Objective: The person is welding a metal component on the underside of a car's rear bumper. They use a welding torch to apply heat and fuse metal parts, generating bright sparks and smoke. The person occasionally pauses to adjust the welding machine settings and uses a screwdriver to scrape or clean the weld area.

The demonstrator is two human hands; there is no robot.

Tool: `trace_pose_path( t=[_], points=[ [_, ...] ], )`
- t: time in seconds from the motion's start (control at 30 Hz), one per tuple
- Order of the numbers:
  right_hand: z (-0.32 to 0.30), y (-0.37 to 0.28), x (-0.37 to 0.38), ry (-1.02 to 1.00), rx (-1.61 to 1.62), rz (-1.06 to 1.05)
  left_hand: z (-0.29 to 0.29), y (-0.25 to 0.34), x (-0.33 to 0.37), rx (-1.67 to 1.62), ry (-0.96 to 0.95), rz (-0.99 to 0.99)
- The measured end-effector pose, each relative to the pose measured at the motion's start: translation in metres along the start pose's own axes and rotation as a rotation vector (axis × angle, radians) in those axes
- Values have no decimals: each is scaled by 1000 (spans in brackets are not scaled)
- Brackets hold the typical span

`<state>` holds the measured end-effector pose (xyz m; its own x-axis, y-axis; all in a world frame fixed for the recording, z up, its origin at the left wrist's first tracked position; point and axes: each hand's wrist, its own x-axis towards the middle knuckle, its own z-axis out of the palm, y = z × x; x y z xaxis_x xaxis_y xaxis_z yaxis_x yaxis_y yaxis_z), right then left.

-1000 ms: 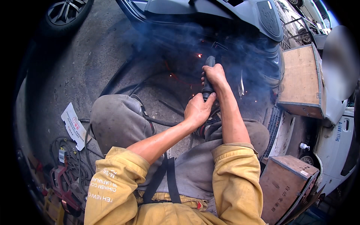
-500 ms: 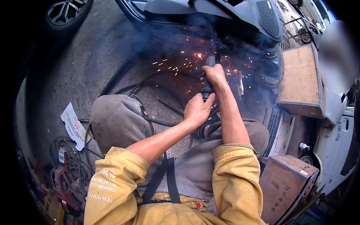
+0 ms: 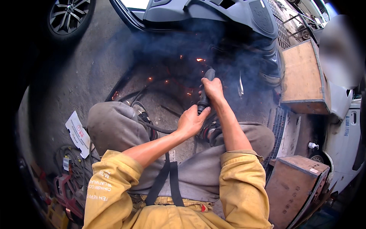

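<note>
In front of me I hold a black torch (image 3: 204, 100) with a thick round handle, tilted with its top pointing away toward a dark car body (image 3: 244, 49). My right hand (image 3: 213, 91) is wrapped round the upper part of the handle. My left hand (image 3: 192, 121) grips the lower end, just below and left of the right one. A black cable (image 3: 162, 129) runs past my left foot. Beyond the torch, an orange flame (image 3: 200, 60) and scattered glowing bits show on the dark car parts. Bluish smoke partly hides that area, and I cannot make out the torch's tip.
A car door (image 3: 171, 17) with grey trim hangs over the far side. Wooden crates (image 3: 305, 76) stand at the right, before a white vehicle (image 3: 345, 141). At the left lie a white printed card (image 3: 78, 133) and coiled cables (image 3: 78, 164). A car wheel (image 3: 70, 17) stands far left.
Both hands and the torch have drawn back toward me and slightly left. The dense spray of sparks has died down to a small flame and a few glowing spots.
</note>
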<state>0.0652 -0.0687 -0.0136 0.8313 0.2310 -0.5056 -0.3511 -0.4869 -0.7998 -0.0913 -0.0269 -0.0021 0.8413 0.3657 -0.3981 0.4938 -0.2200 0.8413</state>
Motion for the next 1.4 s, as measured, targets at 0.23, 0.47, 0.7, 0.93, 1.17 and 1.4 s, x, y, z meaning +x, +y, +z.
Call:
trace_pose_path(
  t=[0.23,0.47,0.7,0.93,1.17,1.4],
  points=[
    [10,26,-22,67,186,-10,-12,-17,-15,57,-99,8],
    [10,16,-9,39,311,-18,-10,-8,-3,108,-48,30],
    [16,9,14,14,266,-51,-2,-13,16,82,49,63],
    [16,10,13,79,283,-27,-6,-7,16,126,32,43],
    [7,33,-13,118,368,92,-3,-18,-6,185,-60,80],
    [-25,100,-62,115,921,361,-7,-10,-42,534,-315,258]
  ],
)
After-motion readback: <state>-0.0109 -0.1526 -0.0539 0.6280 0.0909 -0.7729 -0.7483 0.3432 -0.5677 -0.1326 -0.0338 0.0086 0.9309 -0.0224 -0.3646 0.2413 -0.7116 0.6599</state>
